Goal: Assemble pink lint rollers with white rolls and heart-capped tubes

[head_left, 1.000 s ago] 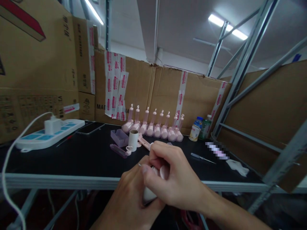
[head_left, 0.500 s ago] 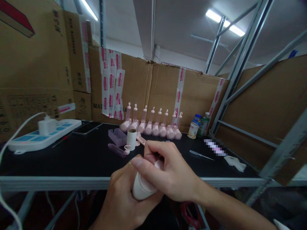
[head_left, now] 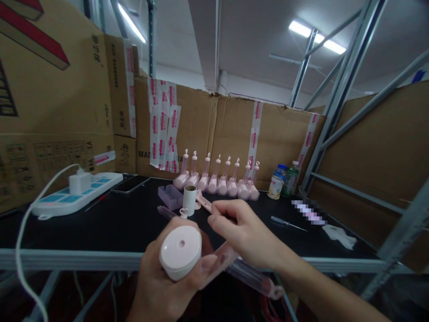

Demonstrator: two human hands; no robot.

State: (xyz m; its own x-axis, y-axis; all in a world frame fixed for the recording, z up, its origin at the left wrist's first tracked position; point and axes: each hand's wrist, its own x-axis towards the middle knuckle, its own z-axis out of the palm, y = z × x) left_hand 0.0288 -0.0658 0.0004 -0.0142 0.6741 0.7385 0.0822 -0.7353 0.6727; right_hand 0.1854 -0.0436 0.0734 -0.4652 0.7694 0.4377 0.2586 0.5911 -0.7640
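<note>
My left hand point(head_left: 164, 290) is wrapped round a pale pink plastic cylinder point(head_left: 176, 252), its round end with a small centre hole facing me. From the cylinder's side, a flat pink arm point(head_left: 217, 264) slants up toward my right hand. Below that hand extends a clear tube point(head_left: 250, 275) with a pink ring end, blurred. My right hand point(head_left: 243, 226) is beside the arm, its fingers curled closed; what they grip is hidden. Just beyond my hands stand a white roll point(head_left: 189, 203) with a brown core, a purple translucent tray point(head_left: 164, 193) and a loose pink strip point(head_left: 205, 203).
Several pink assemblies point(head_left: 213, 184) with upright clear tubes line the back cardboard point(head_left: 197, 129). A screwdriver point(head_left: 284, 222), a white cloth point(head_left: 338, 236) and bottles point(head_left: 276, 183) are on the right. A power strip point(head_left: 60, 203) and a phone point(head_left: 130, 184) occupy the left.
My right hand has come off the cylinder's end and moved slightly right, with its fingers still curled. The cylinder has turned in my left hand, exposing its holed end, pink arm and clear tube.
</note>
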